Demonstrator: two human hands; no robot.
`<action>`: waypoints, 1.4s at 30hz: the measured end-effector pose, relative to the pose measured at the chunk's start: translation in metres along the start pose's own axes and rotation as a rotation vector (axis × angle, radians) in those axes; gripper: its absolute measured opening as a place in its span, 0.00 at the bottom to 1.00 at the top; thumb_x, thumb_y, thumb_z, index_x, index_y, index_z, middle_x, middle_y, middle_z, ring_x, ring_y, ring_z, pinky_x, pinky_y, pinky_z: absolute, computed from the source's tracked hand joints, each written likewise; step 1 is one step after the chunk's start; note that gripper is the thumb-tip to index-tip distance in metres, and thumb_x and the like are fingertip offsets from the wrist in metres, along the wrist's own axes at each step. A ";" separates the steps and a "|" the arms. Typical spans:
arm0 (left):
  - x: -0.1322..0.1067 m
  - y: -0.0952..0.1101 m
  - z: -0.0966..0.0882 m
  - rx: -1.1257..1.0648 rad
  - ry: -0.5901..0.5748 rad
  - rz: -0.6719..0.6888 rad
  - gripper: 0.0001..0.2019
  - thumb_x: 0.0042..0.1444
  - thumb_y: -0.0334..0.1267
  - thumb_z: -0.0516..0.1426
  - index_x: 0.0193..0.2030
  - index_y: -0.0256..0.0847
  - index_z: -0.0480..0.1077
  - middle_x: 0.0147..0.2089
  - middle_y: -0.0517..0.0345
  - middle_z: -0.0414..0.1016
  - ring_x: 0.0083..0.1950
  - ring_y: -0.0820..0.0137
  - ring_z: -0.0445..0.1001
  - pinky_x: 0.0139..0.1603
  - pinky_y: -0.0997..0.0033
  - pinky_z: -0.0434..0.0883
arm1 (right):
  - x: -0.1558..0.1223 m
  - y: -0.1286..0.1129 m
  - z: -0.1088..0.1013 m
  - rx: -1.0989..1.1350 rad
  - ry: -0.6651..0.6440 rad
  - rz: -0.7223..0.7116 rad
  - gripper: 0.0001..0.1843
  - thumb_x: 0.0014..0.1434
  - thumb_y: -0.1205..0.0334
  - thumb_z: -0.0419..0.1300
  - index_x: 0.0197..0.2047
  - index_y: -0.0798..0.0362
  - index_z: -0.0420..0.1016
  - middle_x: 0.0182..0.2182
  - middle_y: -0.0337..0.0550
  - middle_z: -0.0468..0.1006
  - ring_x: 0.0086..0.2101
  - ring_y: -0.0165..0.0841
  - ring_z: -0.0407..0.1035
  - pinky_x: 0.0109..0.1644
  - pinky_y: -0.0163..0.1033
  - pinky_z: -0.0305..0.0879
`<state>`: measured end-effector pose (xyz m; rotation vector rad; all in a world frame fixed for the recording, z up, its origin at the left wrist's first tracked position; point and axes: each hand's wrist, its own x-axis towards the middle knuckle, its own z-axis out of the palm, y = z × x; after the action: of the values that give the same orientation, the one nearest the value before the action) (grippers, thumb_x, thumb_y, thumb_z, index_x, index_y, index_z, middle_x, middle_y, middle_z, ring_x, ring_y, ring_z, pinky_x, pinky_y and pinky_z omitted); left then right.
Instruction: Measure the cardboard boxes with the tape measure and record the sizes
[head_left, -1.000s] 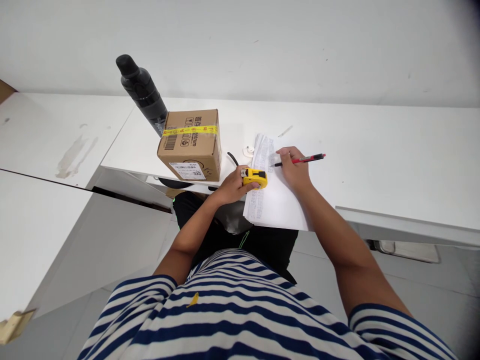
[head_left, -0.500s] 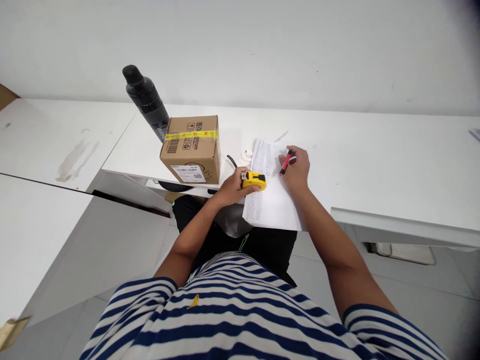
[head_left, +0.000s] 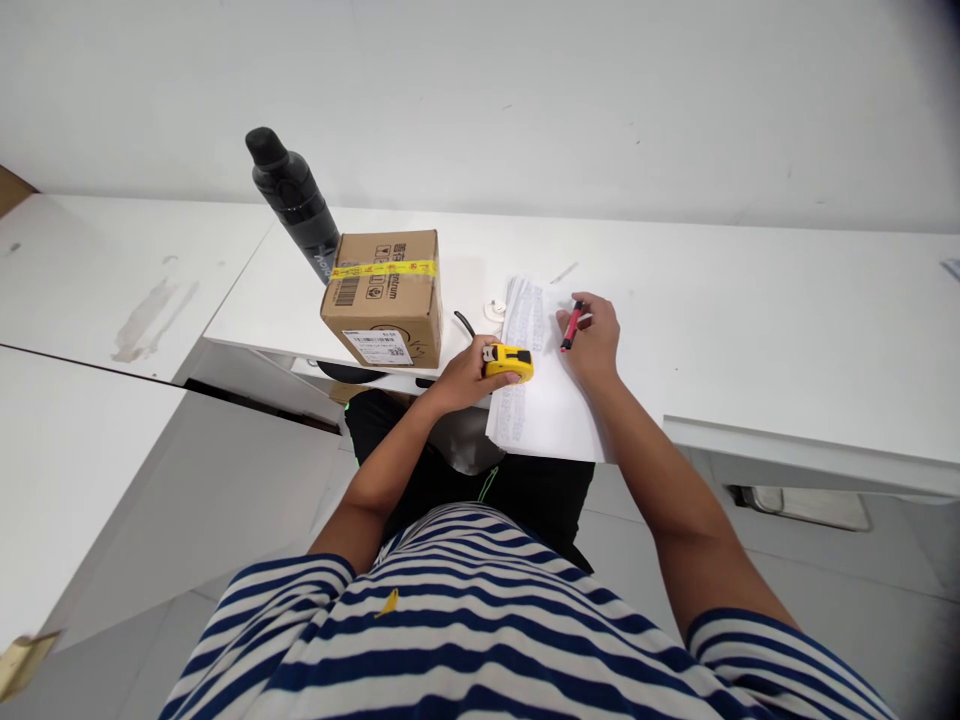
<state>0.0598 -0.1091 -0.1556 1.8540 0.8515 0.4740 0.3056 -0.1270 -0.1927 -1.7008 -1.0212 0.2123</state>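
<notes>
My left hand (head_left: pixel 466 378) is closed around a yellow and black tape measure (head_left: pixel 516 366), over the left edge of a stack of paper (head_left: pixel 551 420). Handwriting covers the left strip of the top sheet; the rest is mostly white. On the right side of the paper, my right hand (head_left: pixel 598 340) grips a red pen (head_left: pixel 572 326) with black ends, the pen slanting down toward the sheet. Whether its tip touches the paper I cannot tell. Left of the paper sits a taped cardboard box (head_left: pixel 397 300) with a white label on its front.
A tall black bottle (head_left: pixel 296 205) stands behind the box's left side. A small white coiled item (head_left: pixel 493 310) and a black strap (head_left: pixel 464 322) lie between box and paper. The white desk (head_left: pixel 787 330) runs along the wall, with a second white table (head_left: pixel 67 450) at left.
Almost nothing differs. Both hands keep their places with the tape measure and the pen, and the view has shifted very slightly.
</notes>
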 end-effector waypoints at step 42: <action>0.000 -0.002 0.001 -0.061 -0.003 -0.012 0.32 0.55 0.58 0.65 0.58 0.46 0.58 0.45 0.56 0.76 0.43 0.64 0.78 0.43 0.65 0.72 | 0.002 0.005 0.001 -0.011 0.031 0.024 0.31 0.62 0.42 0.59 0.64 0.48 0.70 0.49 0.50 0.80 0.31 0.36 0.70 0.45 0.54 0.75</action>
<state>0.0595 -0.1094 -0.1574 1.7924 0.8368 0.4846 0.3089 -0.1247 -0.1962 -1.7221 -0.9812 0.1953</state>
